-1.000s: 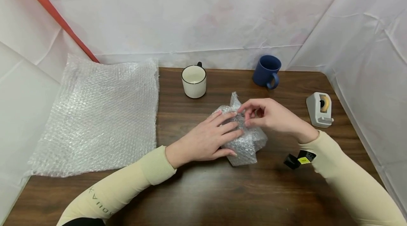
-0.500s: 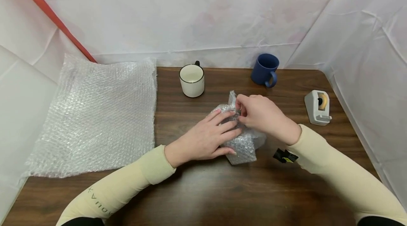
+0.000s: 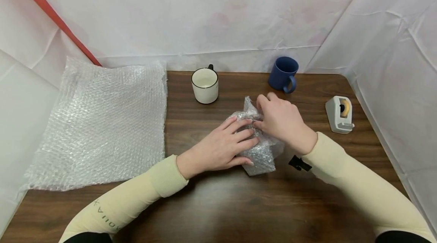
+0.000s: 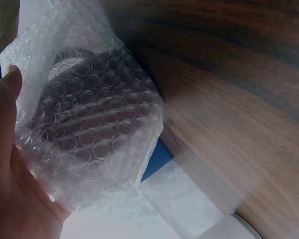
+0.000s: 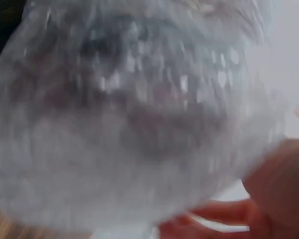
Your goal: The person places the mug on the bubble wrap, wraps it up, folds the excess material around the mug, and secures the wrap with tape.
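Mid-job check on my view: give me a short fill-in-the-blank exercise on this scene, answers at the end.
1. The hand lying with spread fingers on the bubble-wrap bundle is the person's ____ one.
2. The mug nearer the tape dispenser is coloured ____.
3. The white mug has a ____ rim.
4. In the head view, the tape dispenser stands to the ____ of both mugs.

Missing words: left; blue; black; right.

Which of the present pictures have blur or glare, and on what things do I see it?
Head view: fairly sharp, the left hand clear, with glints on the flat bubble wrap and a pale sheen on the table; left wrist view: uneven light, the bundle greyish, a patch under it nearly white; right wrist view: strongly blurred, the bundle's highlights smeared into streaks.
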`<state>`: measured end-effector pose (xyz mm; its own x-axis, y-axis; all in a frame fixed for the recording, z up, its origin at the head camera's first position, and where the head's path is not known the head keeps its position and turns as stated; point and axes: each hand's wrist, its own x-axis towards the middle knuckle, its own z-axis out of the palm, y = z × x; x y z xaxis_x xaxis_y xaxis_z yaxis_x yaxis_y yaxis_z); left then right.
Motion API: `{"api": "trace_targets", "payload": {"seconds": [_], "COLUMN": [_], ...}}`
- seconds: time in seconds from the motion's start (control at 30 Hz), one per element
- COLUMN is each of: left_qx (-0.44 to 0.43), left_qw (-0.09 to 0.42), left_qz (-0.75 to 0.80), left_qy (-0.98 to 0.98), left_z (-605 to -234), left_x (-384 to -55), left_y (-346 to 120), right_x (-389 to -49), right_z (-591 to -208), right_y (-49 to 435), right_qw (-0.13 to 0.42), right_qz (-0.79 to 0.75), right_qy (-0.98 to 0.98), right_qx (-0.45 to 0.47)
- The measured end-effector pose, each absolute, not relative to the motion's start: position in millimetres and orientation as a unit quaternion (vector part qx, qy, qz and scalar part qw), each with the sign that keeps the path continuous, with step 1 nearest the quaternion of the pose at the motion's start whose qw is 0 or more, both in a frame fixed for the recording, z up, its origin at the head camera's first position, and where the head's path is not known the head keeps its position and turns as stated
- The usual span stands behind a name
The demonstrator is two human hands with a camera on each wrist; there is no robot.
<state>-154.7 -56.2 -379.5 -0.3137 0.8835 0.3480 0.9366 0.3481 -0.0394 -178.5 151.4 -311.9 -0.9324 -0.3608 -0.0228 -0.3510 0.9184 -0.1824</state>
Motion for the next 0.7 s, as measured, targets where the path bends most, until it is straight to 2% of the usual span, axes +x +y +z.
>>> {"api": "trace_targets", "payload": {"seconds": [0.1,0.17,0.4,0.7], "left_qx": [-0.566,-0.566,-0.564,-0.564], "left_qw": [0.157,0.156,0.156,0.148], "left_qz": [-0.087,-0.089,-0.087,-0.094], "left_qy": [-0.805,-0.805,-0.806,-0.807], "left_z": [-379.6,-379.8,-379.4,-381.4], "left_x": [-154.8,-154.8,-154.5,-153.0], "left_y": [-56.1,-55.8,-57.1,-58.0], "right_x": [-187.9,-191.7,-191.3,-190.9], "right_z": [-310.0,-310.6,-316.7,-319.5], "right_y": [156.1,158.1,161.1,178.0], "right_qw": [0.118,0.148,0.128,0.163], "right_qz": [-0.087,-0.096,-0.119,-0.210], "right_qy": [0.976,0.970,0.963,0.941], "right_qx": [-0.161,-0.169,-0.203,-0.208]}}
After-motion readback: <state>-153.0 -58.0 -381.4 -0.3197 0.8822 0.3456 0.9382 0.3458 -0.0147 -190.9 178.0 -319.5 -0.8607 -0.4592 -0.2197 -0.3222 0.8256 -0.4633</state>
